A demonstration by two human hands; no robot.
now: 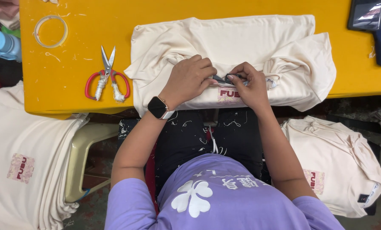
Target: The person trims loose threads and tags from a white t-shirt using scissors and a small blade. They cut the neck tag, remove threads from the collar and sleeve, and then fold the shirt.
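Observation:
A folded cream garment (pixel 241 40) with a small red printed patch lies on the yellow table (pixel 71 85) in front of me. My left hand (pixel 190 79), a dark smartwatch on its wrist, presses on the garment's near edge. My right hand (pixel 250 85) pinches a small dark tool (pixel 224 79) at the same spot, just above the patch. Both hands meet at the middle of the garment's front fold. What the tool's tip touches is hidden by my fingers.
Red-handled scissors (pixel 107 79) lie left of the garment, a roll of clear tape (pixel 51 31) at the far left. A stack of cream garments (pixel 24 162) sits on my left, another pile (pixel 339 166) on my right. A dark device (pixel 365 15) rests at the table's far right.

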